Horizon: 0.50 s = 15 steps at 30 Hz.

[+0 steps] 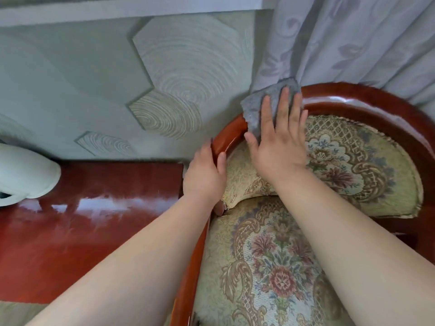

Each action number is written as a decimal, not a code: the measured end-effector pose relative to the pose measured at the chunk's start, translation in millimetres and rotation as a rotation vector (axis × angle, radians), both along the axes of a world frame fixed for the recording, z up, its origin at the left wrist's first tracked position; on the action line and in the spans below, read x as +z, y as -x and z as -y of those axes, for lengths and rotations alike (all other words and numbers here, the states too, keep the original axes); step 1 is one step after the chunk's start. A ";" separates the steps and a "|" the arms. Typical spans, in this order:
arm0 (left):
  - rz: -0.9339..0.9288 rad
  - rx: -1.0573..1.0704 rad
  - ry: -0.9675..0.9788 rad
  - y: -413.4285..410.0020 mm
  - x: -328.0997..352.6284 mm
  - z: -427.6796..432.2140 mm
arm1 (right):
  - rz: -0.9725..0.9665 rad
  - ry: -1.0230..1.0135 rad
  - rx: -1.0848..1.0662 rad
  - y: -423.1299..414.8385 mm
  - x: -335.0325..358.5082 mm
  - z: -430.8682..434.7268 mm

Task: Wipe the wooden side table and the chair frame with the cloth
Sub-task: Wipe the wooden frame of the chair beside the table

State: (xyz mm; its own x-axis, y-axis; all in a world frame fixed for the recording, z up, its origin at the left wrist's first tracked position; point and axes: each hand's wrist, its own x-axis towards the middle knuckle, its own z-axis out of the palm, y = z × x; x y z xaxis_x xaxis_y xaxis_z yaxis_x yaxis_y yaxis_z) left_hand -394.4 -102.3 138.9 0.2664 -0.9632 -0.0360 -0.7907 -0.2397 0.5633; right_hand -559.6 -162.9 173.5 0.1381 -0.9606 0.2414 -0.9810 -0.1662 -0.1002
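The right hand point(277, 147) lies flat on a grey cloth point(259, 107), fingers straight and slightly spread, pressing it onto the top of the chair frame point(353, 102). The cloth is draped over the curved, glossy red-brown rail at its upper left bend. One corner stands up past the fingertips against the curtain point(353, 43), and the left edge hangs over the outer side of the rail.

The left hand point(203, 177) grips the same rail lower down on the chair's left side. Its thumb lies on the inner face next to the back cushion point(353, 165), and its fingers are wrapped round the outer face. The two hands are close together but do not touch, with a short stretch of bare rail between them. Both forearms reach in from the bottom edge, the right one crossing above the seat cushion point(270, 267), which has the same floral weave as the back.

The wooden side table stands just to the left of the chair. Its tabletop point(94, 220) is a shiny dark red and shows pale reflections. A white rounded object point(26, 172) sits at the far left edge of the tabletop, partly cut off by the picture; what it is cannot be told. Behind the table is a pale green wall point(94, 78) with a pattern of ringed hexagons.
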 end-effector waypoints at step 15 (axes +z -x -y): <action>0.155 0.015 0.062 39.1 -25.0 29.7 | 0.110 0.000 -0.235 73.0 -7.1 13.5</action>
State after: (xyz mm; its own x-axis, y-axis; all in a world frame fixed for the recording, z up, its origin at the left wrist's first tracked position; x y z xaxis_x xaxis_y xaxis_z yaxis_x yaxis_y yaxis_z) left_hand -433.5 -132.0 113.8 0.2788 -0.9581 0.0658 -0.8659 -0.2211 0.4487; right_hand -632.6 -176.4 166.4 -0.1161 -0.9632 0.2423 -0.9759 0.0652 -0.2085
